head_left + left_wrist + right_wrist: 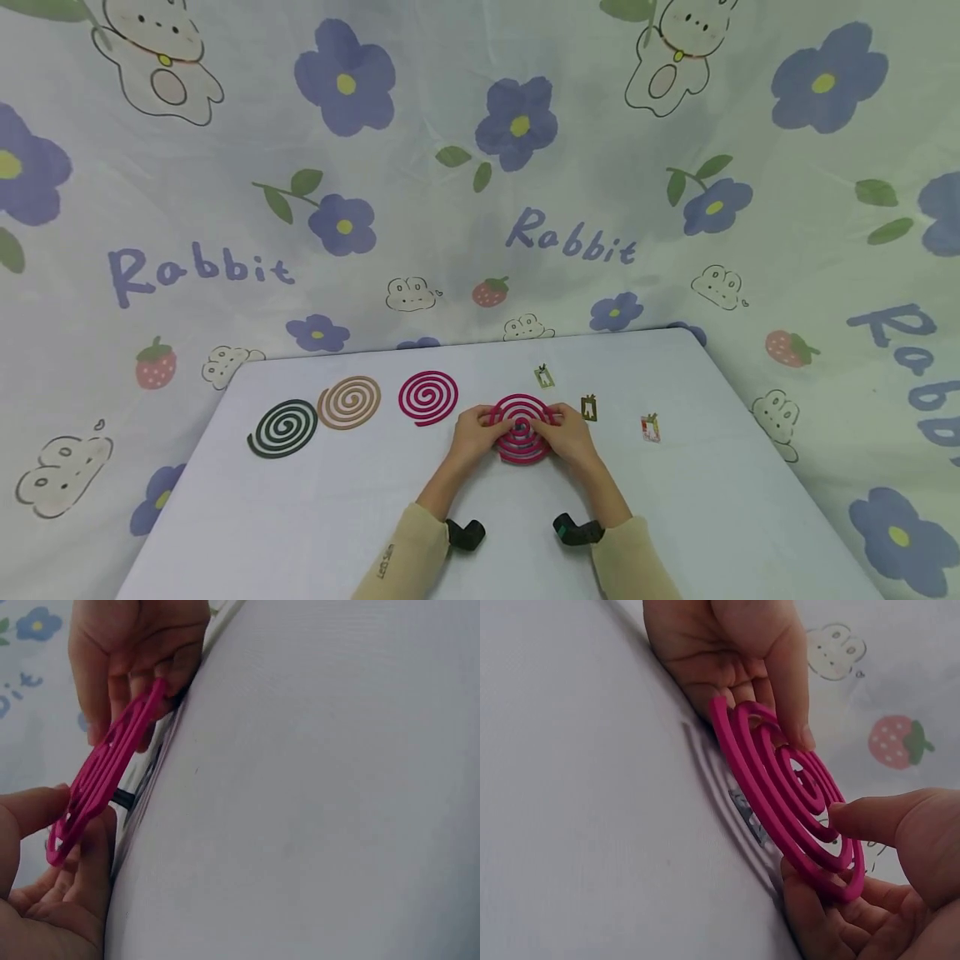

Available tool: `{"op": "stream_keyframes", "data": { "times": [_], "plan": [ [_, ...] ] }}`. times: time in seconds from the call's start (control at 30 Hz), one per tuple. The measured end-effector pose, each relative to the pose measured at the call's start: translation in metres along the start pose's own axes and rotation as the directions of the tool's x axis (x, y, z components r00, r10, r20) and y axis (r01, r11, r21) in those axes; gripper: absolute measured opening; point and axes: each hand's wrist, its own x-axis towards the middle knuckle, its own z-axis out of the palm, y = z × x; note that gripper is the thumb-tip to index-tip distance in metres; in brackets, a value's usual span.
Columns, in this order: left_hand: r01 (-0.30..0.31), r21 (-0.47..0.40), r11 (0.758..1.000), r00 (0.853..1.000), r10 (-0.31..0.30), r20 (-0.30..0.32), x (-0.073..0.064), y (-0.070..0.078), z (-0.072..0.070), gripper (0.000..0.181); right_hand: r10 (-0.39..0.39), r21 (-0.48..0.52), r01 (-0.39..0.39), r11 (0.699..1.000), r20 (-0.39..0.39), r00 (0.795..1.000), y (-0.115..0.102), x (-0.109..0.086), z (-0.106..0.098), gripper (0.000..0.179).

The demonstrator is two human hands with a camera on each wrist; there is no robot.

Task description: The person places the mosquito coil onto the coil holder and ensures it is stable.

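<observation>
Both hands hold a dark pink mosquito coil from opposite sides, a little above the white table. My left hand grips its left edge, thumb on the upper face and fingers below. The right hand pinches the right edge the same way, its thumb near the coil's centre. In the right wrist view the coil is tilted, and its shadow falls on the table. Beneath it shows a small dark metal piece, partly hidden; whether it touches the coil I cannot tell.
Left of the hands lie another pink coil, a tan coil and a dark green coil. To the right are a pale green cut-out stand, a dark gold one and a red-and-white patterned one. A rabbit-print cloth hangs behind.
</observation>
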Motion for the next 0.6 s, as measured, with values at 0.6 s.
{"op": "stream_keyframes", "data": {
  "times": [0.6],
  "plan": [
    [-0.012, -0.104, 0.995, 0.998, 0.019, 0.067, -0.005, -0.005, -0.016, 0.038, -0.037, -0.073, 0.036, 0.997, -0.013, 0.999, 0.006, -0.006, -0.018, 0.036]
  ]
}}
